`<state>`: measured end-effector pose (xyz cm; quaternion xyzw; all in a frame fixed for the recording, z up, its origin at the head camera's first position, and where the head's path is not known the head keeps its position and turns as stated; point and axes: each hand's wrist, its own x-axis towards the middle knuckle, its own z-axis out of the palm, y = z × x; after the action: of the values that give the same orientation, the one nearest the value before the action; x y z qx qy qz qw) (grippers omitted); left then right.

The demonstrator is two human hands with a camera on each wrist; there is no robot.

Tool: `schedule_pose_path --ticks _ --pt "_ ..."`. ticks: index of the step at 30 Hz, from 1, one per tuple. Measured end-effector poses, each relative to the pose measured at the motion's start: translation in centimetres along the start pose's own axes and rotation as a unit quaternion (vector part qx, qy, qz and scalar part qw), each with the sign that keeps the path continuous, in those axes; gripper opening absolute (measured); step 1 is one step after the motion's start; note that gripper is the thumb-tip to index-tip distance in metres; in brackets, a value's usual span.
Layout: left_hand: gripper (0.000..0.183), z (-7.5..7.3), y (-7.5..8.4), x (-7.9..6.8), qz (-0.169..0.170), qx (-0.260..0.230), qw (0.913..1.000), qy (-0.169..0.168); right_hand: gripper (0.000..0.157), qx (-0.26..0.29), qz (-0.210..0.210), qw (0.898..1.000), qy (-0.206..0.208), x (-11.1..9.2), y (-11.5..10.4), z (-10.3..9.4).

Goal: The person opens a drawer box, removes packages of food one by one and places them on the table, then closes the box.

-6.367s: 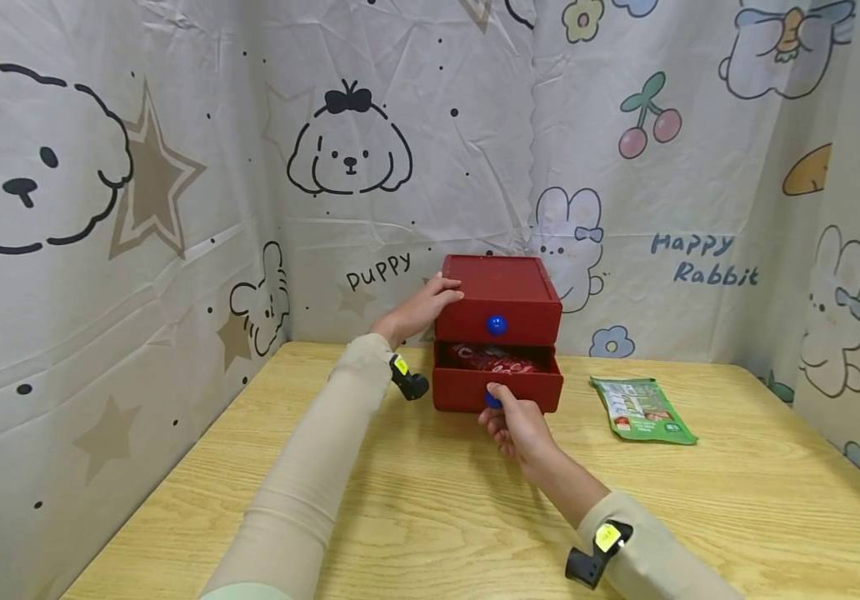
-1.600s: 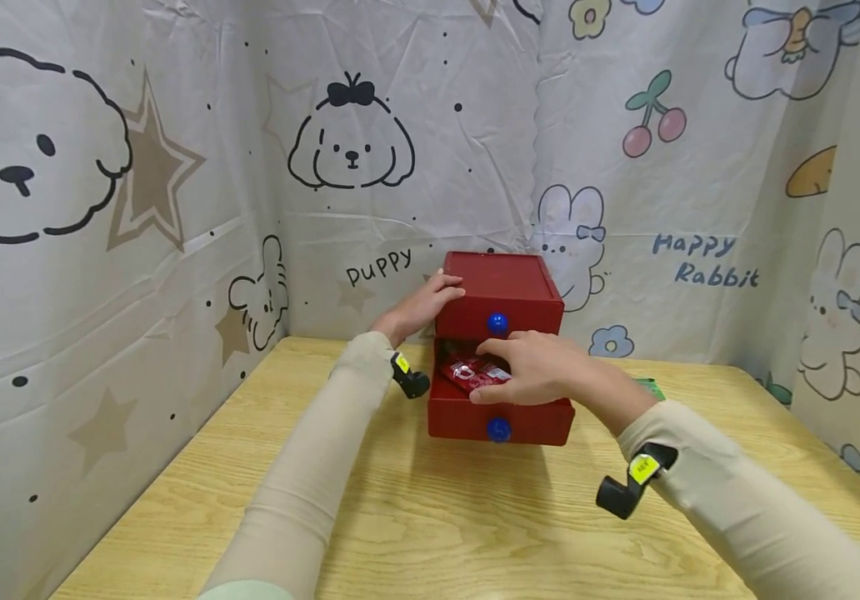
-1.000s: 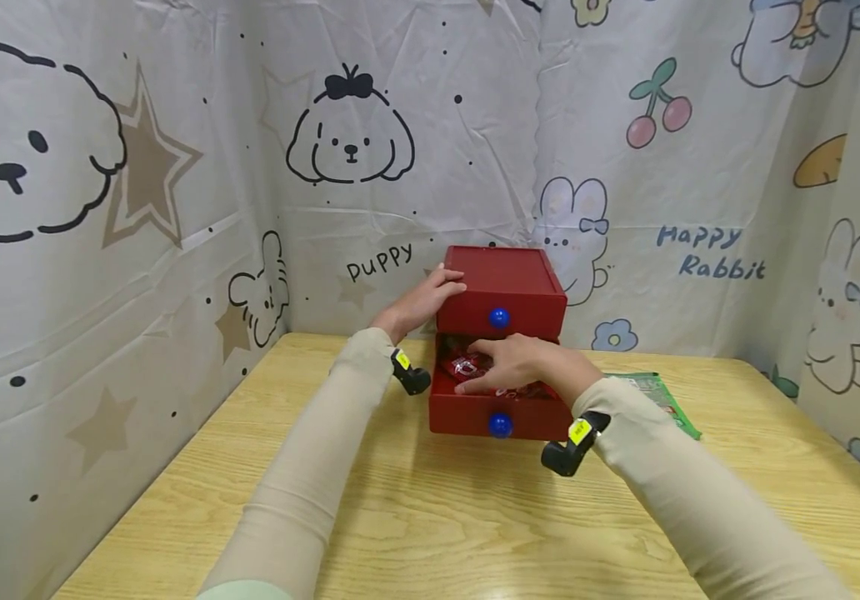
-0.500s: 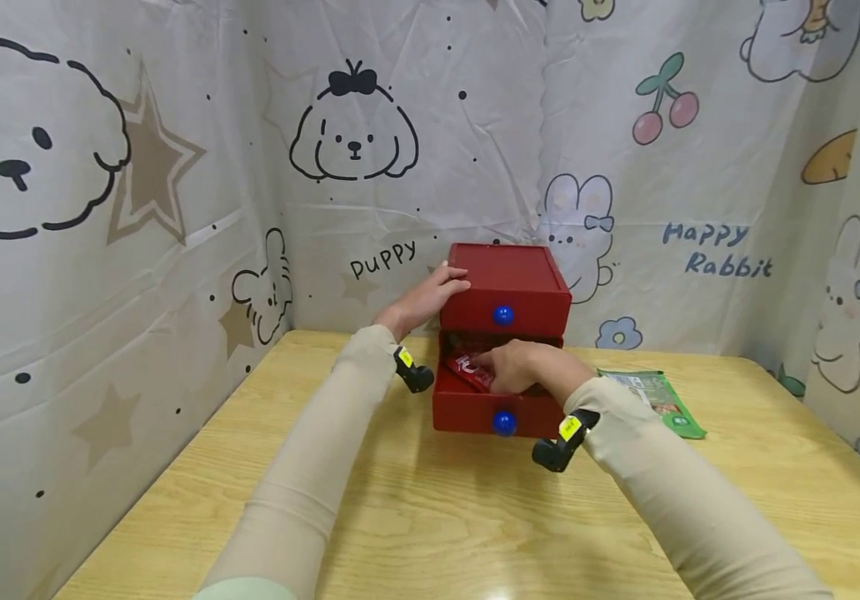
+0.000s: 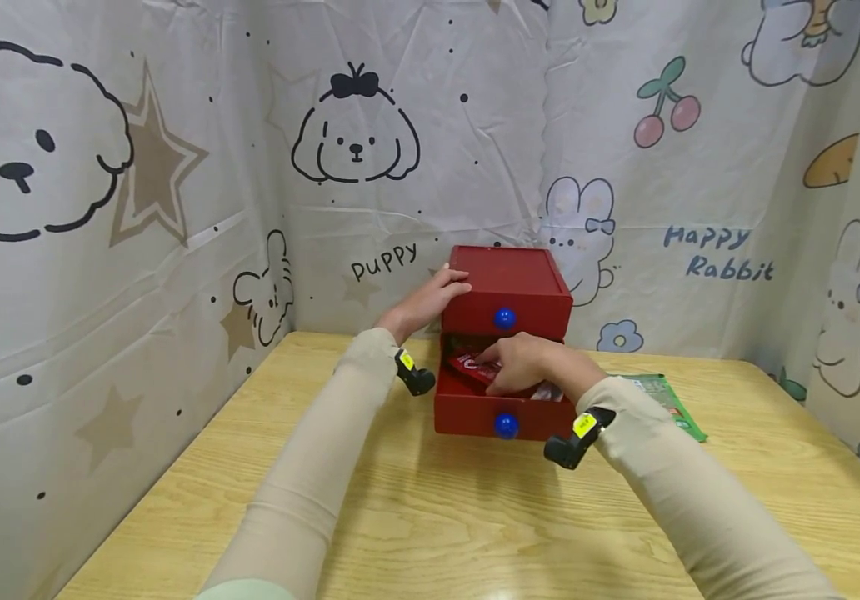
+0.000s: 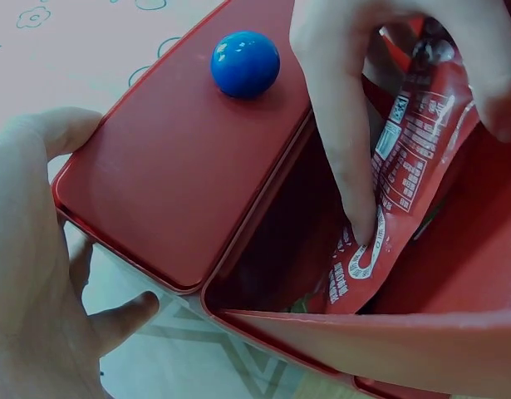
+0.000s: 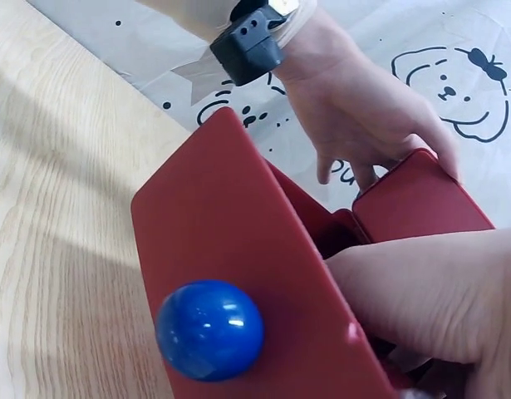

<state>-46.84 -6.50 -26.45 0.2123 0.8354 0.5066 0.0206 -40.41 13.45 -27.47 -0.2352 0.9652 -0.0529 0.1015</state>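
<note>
A small red two-drawer cabinet [image 5: 508,268] stands at the back of the table with its lower drawer [image 5: 467,415] pulled out. My left hand [image 5: 424,305] rests against the cabinet's left side and top edge, fingers fairly straight. Down in the open drawer, my right hand [image 5: 526,364] holds a red snack packet [image 5: 467,364]. In the left wrist view the printed packet [image 6: 413,166] slants between the thumb and fingers of that hand; some fingertips are hidden behind it. A whitish wrapper piece [image 5: 547,392] shows beside the hand in the drawer.
A green packet [image 5: 673,404] lies on the wooden table [image 5: 400,517] right of the cabinet, partly behind my right forearm. The upper drawer with its blue knob [image 5: 505,318] is closed. The lower blue knob [image 5: 507,426] juts forward. Patterned cloth [image 5: 370,217] hangs behind.
My right hand has left the lower knob, the drawer having been pulled further out, and moved into it. Its fingers have closed on the red packet, which has shifted. The left hand stays put.
</note>
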Motion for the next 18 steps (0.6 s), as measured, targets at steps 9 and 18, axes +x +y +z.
schedule_pose_path --ticks 9,18 --pt "0.056 0.1 0.0 0.1 0.004 0.001 1.0000 0.001 0.060 0.003 0.004 1.000 0.021 -0.8 0.0 -0.7" --pt "0.056 0.2 -0.1 0.0 0.010 -0.004 0.9999 0.000 0.061 -0.018 -0.009 0.999 0.039 -1.9 -0.5 -1.8"
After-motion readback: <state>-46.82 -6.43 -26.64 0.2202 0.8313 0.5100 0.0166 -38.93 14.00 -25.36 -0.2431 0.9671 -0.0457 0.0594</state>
